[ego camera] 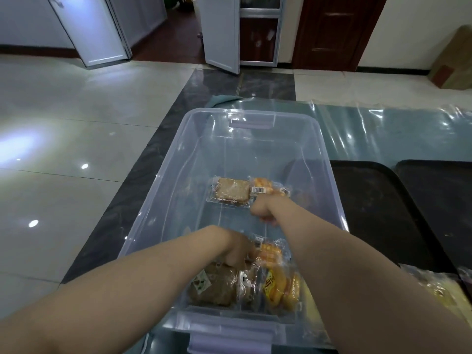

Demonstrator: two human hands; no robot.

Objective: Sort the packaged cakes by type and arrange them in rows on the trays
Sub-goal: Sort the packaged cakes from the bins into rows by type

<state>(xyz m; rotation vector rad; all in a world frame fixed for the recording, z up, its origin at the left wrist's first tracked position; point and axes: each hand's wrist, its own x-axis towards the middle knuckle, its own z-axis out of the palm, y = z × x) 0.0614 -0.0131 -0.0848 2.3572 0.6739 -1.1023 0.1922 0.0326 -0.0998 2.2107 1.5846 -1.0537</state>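
Both hands are down inside the clear plastic box (329, 159), which stands on the floor to the left of two dark trays (378, 200). The left hand (238, 254) is at the near end of the box, with its fingers curled down into a heap of packets: a brown cake packet (217, 287) below it and orange cake packets (279, 290) just to its right. It seems to pinch one of them, but the fingers are hidden, so I cannot tell which packet it holds. The right hand (264, 212) is further in, at the middle of the box. Its fingers are bent into a fist, and I cannot tell if something is inside.

Just beyond the right hand lie two more packets side by side: a brown square one (231, 191) on the left and an orange one (267, 189) on the right, whose near edge almost touches the knuckles. The long side of the orange packet runs left to right. The right hand is clearly nearer to this pair, and the trays are also on its side. So I judge this hand should take the far packets, and the left hand the near heap
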